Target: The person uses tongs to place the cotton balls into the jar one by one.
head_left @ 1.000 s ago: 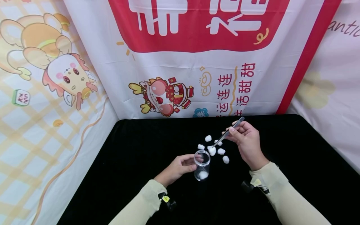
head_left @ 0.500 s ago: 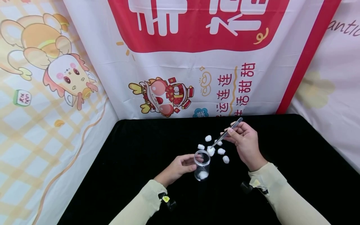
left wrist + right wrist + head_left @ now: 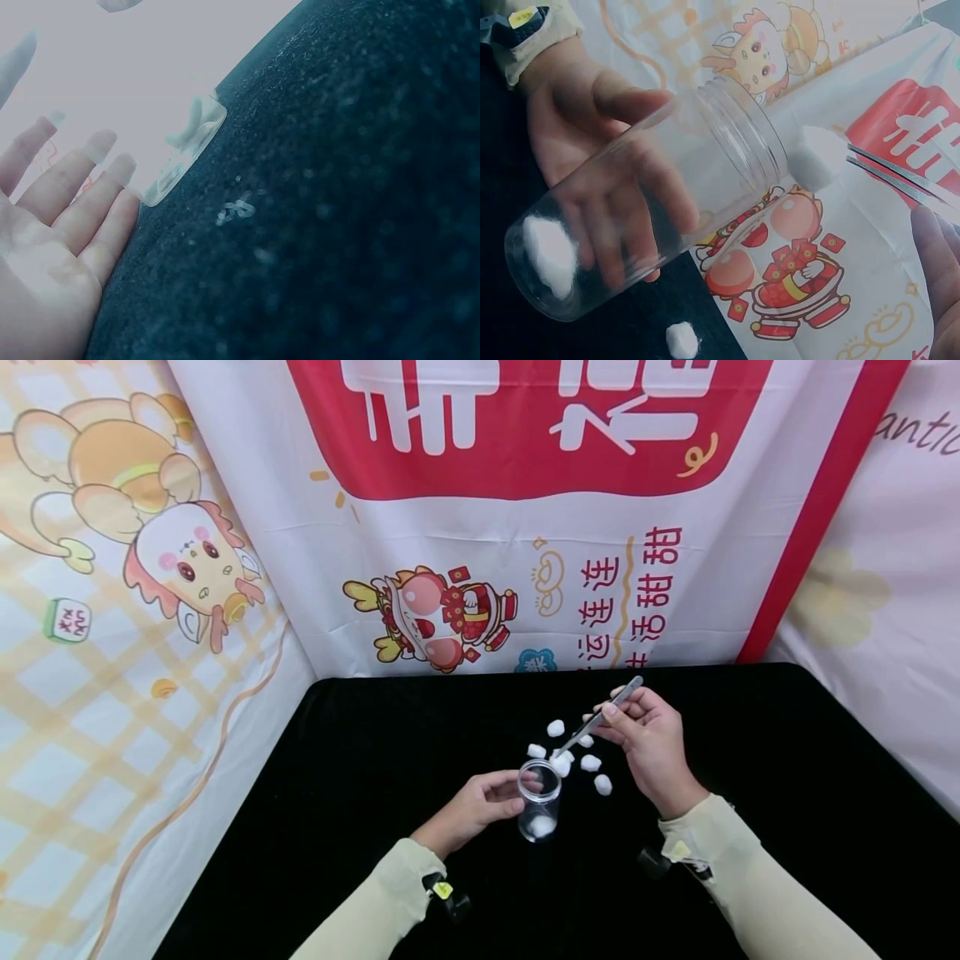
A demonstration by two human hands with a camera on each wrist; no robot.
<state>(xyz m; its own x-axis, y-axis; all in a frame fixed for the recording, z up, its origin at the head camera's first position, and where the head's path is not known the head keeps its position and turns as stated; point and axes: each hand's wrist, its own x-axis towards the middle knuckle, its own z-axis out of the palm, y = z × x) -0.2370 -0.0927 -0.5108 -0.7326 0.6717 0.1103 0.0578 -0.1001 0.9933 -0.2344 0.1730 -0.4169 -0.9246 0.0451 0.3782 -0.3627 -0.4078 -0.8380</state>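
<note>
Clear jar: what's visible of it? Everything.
The clear jar is cylindrical, glass or plastic (can't tell), with a ridged neck and no lid on. It stands upright on the black cloth, one white ball inside at the bottom. The left grip curls round its side. A second ball is by its neck; contact unclear.

Maybe a little booth: printed cloths (image 3: pixel 450 527) hang along the left, right and far edges of the black table (image 3: pixel 337 760).
</note>
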